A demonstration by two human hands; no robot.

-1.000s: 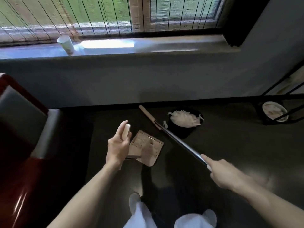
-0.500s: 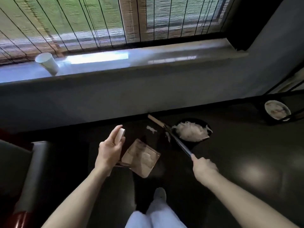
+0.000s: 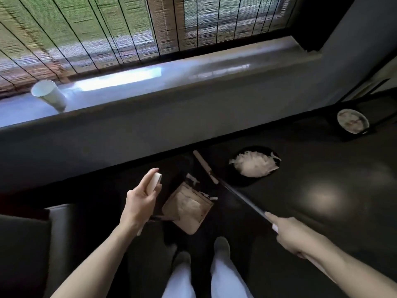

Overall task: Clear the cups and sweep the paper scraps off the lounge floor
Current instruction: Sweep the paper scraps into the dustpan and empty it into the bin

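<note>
A person stood on a dark, glossy lounge floor (image 3: 322, 190) below a window hung with a woven slatted blind (image 3: 107, 29), sweeping torn paper. The left hand (image 3: 140, 197) gripped the white, flat-ended handle (image 3: 156, 181) of a long-handled dustpan (image 3: 187, 209), fingers curled round it and the forefinger laid straight along its side. The pan, a tan, squarish scoop with a scuffed, matte face, rested tilted on the floor just ahead of the person's feet with a pale smear of paper in it. A few loose white scraps (image 3: 192, 177) lay at its far lip. The right hand (image 3: 291, 234) was closed round the slim, dark, shiny pole of a broom (image 3: 242, 201), forefinger pointing down the shaft. The shaft ran forward and left to a pale wooden-looking length (image 3: 204, 166) near the wall base. Just beyond it stood a round black bin (image 3: 240, 182) holding a fluffy heap of shredded white paper scraps (image 3: 254, 164) that reached its rim. Farther right, near thin black furniture legs, sat a second round container (image 3: 339, 120), its pale contents too blurred to identify. A white paper cup (image 3: 50, 96), a smooth, tapering shape with its open mouth showing, sat at the left end of the smooth grey windowsill (image 3: 193, 69), well apart from both hands. A grey padded seat (image 3: 21, 244) filled the lower left corner, and white trousers (image 3: 180, 282) showed at the bottom edge.
</note>
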